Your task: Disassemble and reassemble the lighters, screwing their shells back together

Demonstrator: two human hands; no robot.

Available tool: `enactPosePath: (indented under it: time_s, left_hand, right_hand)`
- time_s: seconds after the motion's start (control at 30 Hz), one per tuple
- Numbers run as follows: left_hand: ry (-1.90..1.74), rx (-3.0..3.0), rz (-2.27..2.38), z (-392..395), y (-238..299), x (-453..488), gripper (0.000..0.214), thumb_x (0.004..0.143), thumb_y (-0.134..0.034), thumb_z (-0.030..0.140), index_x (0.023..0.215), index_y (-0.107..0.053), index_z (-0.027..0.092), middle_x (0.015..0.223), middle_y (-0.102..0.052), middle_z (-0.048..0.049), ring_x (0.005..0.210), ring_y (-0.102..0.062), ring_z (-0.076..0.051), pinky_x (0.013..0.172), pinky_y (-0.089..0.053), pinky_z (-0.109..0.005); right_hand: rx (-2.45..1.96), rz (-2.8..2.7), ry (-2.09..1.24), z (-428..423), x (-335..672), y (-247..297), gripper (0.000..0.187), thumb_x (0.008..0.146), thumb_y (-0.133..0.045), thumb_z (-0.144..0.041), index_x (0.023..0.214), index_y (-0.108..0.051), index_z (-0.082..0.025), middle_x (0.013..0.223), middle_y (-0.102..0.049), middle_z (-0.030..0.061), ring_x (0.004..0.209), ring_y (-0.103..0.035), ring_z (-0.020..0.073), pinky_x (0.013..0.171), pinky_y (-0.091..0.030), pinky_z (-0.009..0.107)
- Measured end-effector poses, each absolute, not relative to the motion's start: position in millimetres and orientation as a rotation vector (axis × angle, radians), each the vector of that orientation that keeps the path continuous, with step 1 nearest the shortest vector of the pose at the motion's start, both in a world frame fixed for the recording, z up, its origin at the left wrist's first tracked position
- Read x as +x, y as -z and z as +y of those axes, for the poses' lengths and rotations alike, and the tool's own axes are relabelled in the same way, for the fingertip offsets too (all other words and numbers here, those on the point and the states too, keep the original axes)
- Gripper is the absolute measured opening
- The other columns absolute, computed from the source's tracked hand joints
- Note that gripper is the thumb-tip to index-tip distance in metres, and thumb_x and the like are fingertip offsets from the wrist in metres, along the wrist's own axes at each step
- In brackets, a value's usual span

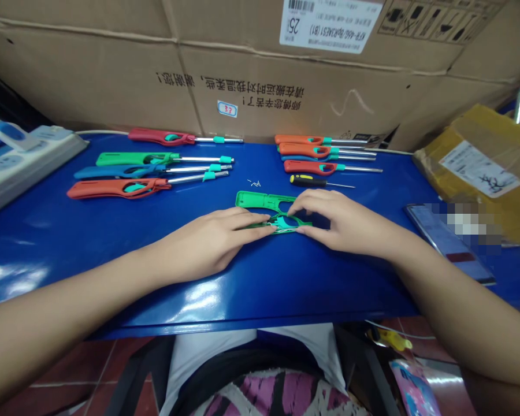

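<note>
a big cardboard box (238, 63) spans the top of the frame, behind a blue table (125, 237). at centre, the left hand (219, 236) and right hand (340, 219) pinch opposite ends of a green shell half (304, 223), thumbs and fingers closed on it. four lighters (132, 158) at upper left have collars out along their tubes; four more (309, 167) at upper right look complete. the green one seems partway: inner parts exposed, its other half (256, 200) apart just above, unjoined. a screwdriver (312, 181) and tiny white bits (255, 184) lie beyond.
</note>
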State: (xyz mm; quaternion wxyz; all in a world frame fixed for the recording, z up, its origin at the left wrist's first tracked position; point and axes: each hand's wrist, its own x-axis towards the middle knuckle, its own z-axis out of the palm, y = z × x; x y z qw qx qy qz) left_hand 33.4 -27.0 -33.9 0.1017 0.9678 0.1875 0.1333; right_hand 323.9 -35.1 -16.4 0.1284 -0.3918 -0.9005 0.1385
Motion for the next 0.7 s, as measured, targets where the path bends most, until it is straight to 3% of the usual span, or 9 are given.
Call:
enactPosePath:
  time_s: [0.23,0.37,0.53,0.7]
  left_hand:
    - [-0.249,2.934,0.631,-29,31,32,0.062,0.093,-0.047,0.006,0.151,-0.048,0.026,0.149,-0.053,-0.0126,0.134,-0.053,-0.03,0.11,-0.05,-0.051]
    - [-0.227,2.969,0.632,-28,30,30,0.059,0.093,-0.047,0.005,0.149,-0.052,0.024,0.147,-0.053,-0.0143,0.131,-0.053,-0.031,0.108,-0.052,-0.05]
    - [-0.22,2.961,0.591,-25,29,28,0.061,0.092,-0.044,0.003,0.149,-0.051,0.023,0.146,-0.054,-0.0142,0.133,-0.052,-0.03,0.11,-0.051,-0.049]
    - [-0.203,2.936,0.573,-23,27,25,0.059,0.094,-0.042,0.004,0.149,-0.051,0.022,0.147,-0.053,-0.0144,0.135,-0.051,-0.03,0.11,-0.051,-0.048]
  right_hand:
    - [-1.146,-2.568,-0.446,-35,324,16,0.023,0.093,-0.068,-0.031,0.113,-0.066,-0.021,0.113,-0.068,0.0075,0.102,-0.064,0.0223,0.087,-0.051,0.035]
    - [-1.218,-2.607,-0.439,-36,331,6,0.029,0.086,-0.075,-0.038,0.106,-0.064,-0.021,0.106,-0.069,0.0063,0.093,-0.064,0.0219,0.08,-0.05,0.034]
    - [-1.368,-2.696,-0.438,-38,336,-4,0.007,0.089,-0.066,-0.028,0.089,-0.07,-0.022,0.086,-0.073,0.0015,0.075,-0.065,0.0182,0.068,-0.047,0.031]
    - [-1.253,-2.77,-0.268,-38,333,-3,0.011,0.092,-0.063,-0.022,0.092,-0.074,-0.022,0.091,-0.075,0.0023,0.082,-0.068,0.02,0.072,-0.046,0.033]
